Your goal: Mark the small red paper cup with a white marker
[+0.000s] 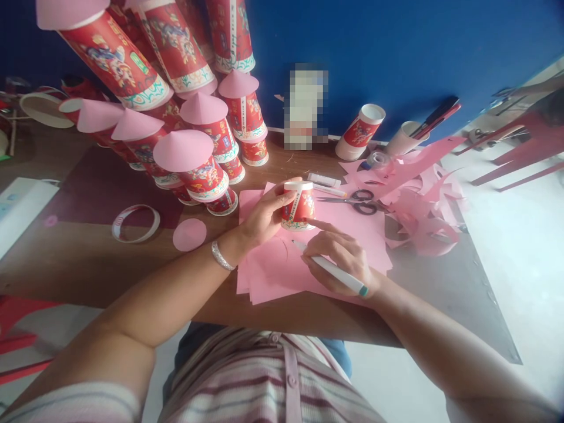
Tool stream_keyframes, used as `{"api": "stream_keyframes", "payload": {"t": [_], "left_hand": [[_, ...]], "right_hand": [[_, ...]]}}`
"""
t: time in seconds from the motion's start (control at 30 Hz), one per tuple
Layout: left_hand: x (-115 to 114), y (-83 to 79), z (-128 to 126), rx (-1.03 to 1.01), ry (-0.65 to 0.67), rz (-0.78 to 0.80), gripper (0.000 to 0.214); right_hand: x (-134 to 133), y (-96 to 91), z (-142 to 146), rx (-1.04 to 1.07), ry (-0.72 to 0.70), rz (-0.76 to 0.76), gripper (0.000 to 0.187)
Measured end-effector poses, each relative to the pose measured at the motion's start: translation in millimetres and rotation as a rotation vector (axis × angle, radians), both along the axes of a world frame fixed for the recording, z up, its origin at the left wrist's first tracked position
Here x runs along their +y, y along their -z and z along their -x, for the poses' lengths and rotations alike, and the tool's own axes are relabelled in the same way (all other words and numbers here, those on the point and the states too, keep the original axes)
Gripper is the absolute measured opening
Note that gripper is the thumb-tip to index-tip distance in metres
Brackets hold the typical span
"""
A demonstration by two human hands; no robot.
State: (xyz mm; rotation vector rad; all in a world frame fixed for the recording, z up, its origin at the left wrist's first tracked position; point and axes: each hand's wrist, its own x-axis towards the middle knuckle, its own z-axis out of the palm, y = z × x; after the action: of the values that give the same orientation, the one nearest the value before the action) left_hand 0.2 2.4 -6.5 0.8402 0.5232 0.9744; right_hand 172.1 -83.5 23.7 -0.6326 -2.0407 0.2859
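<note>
My left hand (267,214) is closed around the side of a red printed paper cup (303,207), over the pink paper sheets (365,247). My right hand (339,255) grips a white marker pen (337,273) with a green end, its tip pointing at the paper just below the cup. The right index finger reaches to the cup's lower edge. A faint curved line shows on the pink sheet near the pen tip. Scissors (363,201) lie on the sheets to the right of the cup, beside a marker (324,180).
Stacked red cups with pink paper cones (185,150) stand at the left. A tape roll (136,223) and a pink disc (189,234) lie on the table. Pink scraps (425,217), a pen cup (408,138) and another red cup (361,132) are at the right.
</note>
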Motion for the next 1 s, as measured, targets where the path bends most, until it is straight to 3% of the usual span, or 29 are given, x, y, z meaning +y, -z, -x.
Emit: {"api": "stream_keyframes", "payload": {"t": [0.23, 0.5, 0.7, 1.0], "left_hand": [[-3, -3.0, -1, 0.122, 0.059, -0.059, 0.035], [-2, -7.1, 1, 0.102, 0.040, -0.035, 0.035], [-3, -10.6, 2, 0.105, 0.035, 0.022, 0.037], [-2, -8.0, 1, 0.131, 0.058, -0.031, 0.036]], "right_hand": [[-2, 5.9, -1, -0.015, 0.002, 0.009, 0.018], [2, -2.8, -10, -0.055, 0.238, -0.111, 0.023], [3, -4.9, -9, -0.066, 0.215, -0.119, 0.022], [3, -3.5, -11, -0.077, 0.246, -0.116, 0.023]]}}
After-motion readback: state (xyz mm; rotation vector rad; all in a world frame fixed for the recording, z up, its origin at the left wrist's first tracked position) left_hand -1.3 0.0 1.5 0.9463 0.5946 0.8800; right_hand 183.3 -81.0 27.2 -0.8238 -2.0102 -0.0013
